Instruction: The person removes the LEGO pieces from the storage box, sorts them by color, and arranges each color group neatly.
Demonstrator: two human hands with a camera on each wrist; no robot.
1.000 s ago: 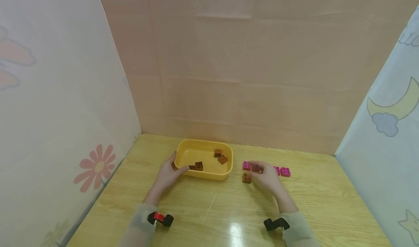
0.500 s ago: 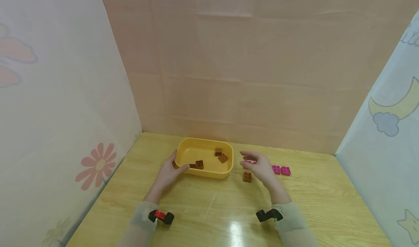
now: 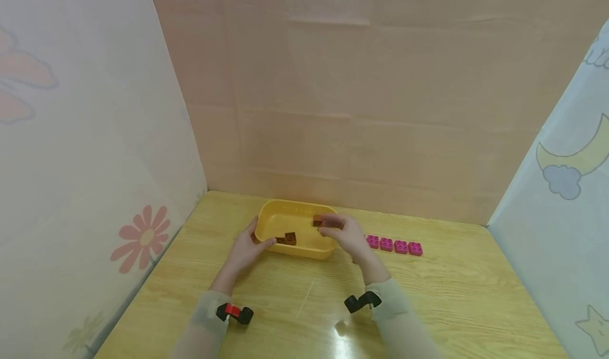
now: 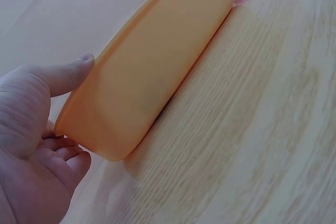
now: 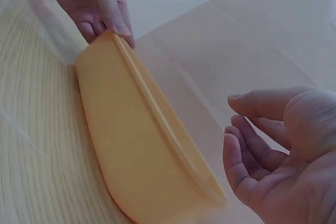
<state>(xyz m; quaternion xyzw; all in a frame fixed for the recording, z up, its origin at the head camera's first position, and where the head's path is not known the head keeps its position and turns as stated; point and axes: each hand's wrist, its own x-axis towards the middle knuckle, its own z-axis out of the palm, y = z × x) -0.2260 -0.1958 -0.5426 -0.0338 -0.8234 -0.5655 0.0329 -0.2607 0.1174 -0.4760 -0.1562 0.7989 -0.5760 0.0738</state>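
Back wall (image 3: 304, 84): tan, creased. L wall (image 3: 85, 131): white, w/ flowers. R wall (image 3: 542, 232): pale, w/ moon & star. Table (image 3: 280, 301): wood-grain top, btw. side walls. Tray (image 3: 304, 251): yellow, on table, L of ctr., nr. back wall.

L hand (image 3: 246, 249): clamped on L end of tray, thumb at rim, fingers round outside. R hand (image 3: 348, 237): over R end of tray, fingers bent, gap btw. thumb & fingertips. Hands apart, 1 per tray end.

Wrist cameras (image 3: 363, 302): black, 1 per sleeve (image 3: 391, 298).

Pink blocks (image 3: 401, 247): row on table, R of tray; 4 plain, 5th part hidden by R hand. Brown blocks (image 3: 291, 238): in tray, 2 nr. L thumb, 1 visible nr. R fingertips; full qty. there hidden.
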